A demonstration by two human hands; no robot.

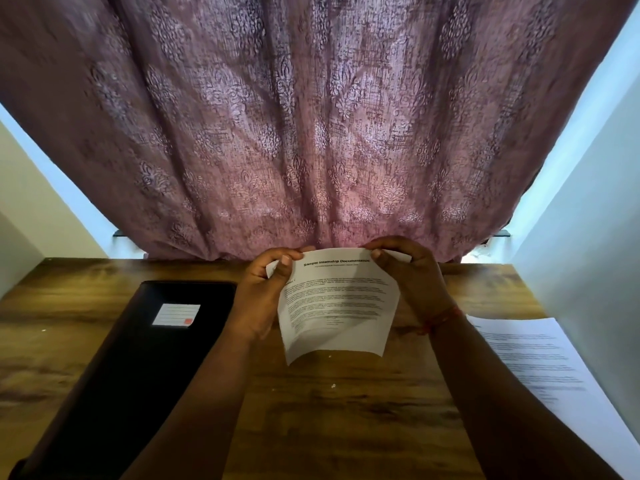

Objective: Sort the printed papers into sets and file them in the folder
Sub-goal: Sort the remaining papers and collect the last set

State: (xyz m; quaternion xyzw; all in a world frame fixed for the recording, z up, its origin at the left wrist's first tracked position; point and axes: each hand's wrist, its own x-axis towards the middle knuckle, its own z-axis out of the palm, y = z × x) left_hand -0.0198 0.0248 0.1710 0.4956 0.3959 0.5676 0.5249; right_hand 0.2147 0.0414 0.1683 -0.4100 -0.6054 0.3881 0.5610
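Observation:
A printed paper [337,306] headed "Sample Internship Documentation" hangs upright above the middle of the wooden table, its lower edge curling. My left hand [266,289] pinches its top left corner, thumb on the front. My right hand [408,275] pinches the top right corner. A closed black folder [145,368] with a white label lies flat on the table to the left. A stack of printed papers [533,368] lies flat at the right edge of the table.
The wooden table [346,410] runs from wall to wall. A mauve patterned curtain [311,133] hangs behind its far edge. White walls [588,237] close in on both sides.

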